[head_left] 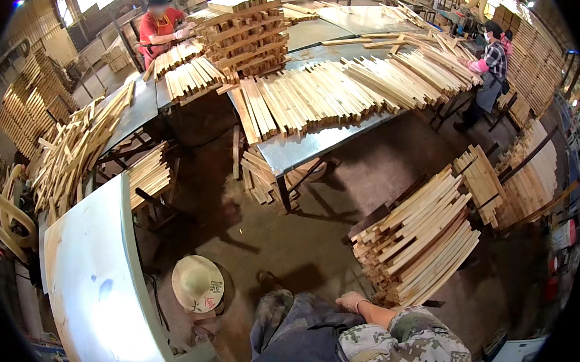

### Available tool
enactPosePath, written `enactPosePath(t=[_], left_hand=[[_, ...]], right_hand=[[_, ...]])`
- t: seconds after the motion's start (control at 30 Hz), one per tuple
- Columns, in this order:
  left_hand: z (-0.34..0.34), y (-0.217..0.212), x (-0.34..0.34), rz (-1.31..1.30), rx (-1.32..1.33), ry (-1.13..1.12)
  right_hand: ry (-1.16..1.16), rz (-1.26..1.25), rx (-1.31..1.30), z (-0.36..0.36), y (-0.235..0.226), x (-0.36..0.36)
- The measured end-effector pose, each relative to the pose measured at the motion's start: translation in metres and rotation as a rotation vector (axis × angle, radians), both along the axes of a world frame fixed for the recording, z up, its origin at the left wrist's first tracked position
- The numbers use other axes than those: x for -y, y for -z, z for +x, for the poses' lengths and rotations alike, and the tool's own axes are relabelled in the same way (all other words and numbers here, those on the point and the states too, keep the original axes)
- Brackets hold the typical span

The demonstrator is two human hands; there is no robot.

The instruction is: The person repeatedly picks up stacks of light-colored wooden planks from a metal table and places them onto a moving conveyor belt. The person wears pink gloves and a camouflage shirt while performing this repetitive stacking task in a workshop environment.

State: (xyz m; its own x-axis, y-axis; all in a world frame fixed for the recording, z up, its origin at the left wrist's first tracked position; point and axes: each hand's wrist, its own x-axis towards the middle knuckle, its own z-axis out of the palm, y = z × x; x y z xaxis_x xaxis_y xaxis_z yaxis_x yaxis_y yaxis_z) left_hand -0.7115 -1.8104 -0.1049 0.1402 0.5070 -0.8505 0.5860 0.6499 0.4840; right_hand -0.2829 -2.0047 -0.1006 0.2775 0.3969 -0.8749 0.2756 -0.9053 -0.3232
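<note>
many pale wood slats stacked beside right hand.

A straw hat lies on the floor beside a metal table.

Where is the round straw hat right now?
In the head view, the straw hat lies on the brown floor, low and left of the middle, beside the curved pale table and to the left of the person's right hand.

Metal table carries wood slats; floor bears slat stack.
</note>
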Motion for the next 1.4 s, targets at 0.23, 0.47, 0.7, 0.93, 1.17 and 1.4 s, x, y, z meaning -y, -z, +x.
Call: enactPosePath(t=[0.23, 0.47, 0.7, 0.93, 1.17, 1.4], left_hand=[[0.005, 0.035, -0.183, -0.241, 0.093, -0.236], [0.191, -0.044, -0.404, -0.159, 0.051, -0.2], [0.352, -0.067, -0.499, -0.146, 0.337, 0.03], [0.487, -0.097, -0.566, -0.125, 0.219, 0.172], [0.694, -0.088, -0.636, 0.078, 0.212, 0.206], [0.745, -0.029, -0.662, 0.617, 0.032, 0.259]], right_hand=[[-0.23, 0.016, 0.147, 0.068, 0.003, -0.085], [0.515, 0.329, 0.182, 0.16, -0.093, -0.258], [0.88, 0.648, 0.053, 0.281, -0.109, -0.37], [0.81, 0.637, 0.499, 0.486, -0.076, -0.459], [0.833, 0.473, 0.794, 0.619, -0.06, -0.464], [0.87, 0.369, 0.75, 0.645, -0.074, -0.495]])
